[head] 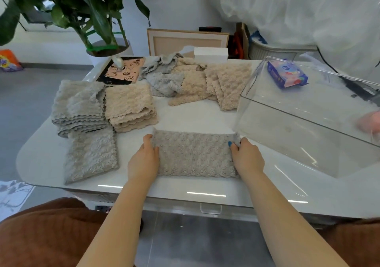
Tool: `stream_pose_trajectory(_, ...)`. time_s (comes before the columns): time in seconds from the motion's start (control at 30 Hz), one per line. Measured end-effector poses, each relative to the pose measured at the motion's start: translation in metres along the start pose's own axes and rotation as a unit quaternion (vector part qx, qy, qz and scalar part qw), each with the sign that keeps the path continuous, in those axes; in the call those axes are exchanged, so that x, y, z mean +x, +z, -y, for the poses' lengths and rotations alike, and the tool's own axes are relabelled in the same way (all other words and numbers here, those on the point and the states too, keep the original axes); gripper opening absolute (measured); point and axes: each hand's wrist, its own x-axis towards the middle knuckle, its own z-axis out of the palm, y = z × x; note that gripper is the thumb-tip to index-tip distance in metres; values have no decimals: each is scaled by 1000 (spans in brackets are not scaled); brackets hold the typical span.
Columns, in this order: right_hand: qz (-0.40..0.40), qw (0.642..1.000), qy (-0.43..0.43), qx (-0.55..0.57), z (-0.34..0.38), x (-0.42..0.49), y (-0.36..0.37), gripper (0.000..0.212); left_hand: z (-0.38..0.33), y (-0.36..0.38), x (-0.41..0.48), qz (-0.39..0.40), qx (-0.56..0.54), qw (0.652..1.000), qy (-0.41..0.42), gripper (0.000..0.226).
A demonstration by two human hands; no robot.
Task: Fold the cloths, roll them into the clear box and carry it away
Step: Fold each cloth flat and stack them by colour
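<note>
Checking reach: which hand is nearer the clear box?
Right. The right hand grips the grey cloth at its right end, beside the clear box; the left hand holds its left end.

We see a bright, evenly daylit scene. The strongest light shows at the translucent white sheet (298, 5), upper right, which is nearly blown out. The glossy tabletop (205, 114) throws back thin white streaks of glare along its near edge, and the clear box (287, 127) carries similar highlights on its walls. Shadows are soft and faint, just visible beside the grey cloth (195, 155), left hand (144, 162) and right hand (247, 157), where focus is sharpest. The plant (82, 5) leaves go dark against the pale wall. Wide-angle distortion bows the tabletop's edges, and a pink shape (369, 123) at the right border is smeared with blur.
</note>
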Motion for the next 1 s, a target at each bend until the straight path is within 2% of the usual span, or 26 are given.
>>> stream_pose_trajectory(0.17,-21,1000,0,-2,-1,-3,0,36,5,-2,-2,4,-43,999,-33,28)
stream_pose_trajectory(0.27,-18,1000,0,-6,1,-4,-2,34,3,-3,-3,4,5,999,-43,26)
stream_pose_trajectory(0.43,2,999,0,-46,0,-9,-6,29,-1,-7,-1,48,127,988,-68,32)
stream_pose_trajectory(0.53,4,999,-8,-33,0,-12,-10,24,-6,-11,-3,25,132,988,-77,37)
stream_pose_trajectory(0.63,-3,1000,-20,-16,0,-15,-9,16,-6,-11,-8,-22,140,988,-64,31)
stream_pose_trajectory(0.83,-52,996,-30,-59,-4,-24,4,14,-1,-2,-18,-11,195,979,-64,23)
stream_pose_trajectory(0.93,-98,992,-37,-66,-6,-30,8,21,-3,-4,-20,-14,192,977,-96,39)
stream_pose_trajectory(1.0,-117,988,-68,-75,-9,-33,14,33,-4,-5,-24,1,186,974,-131,55)
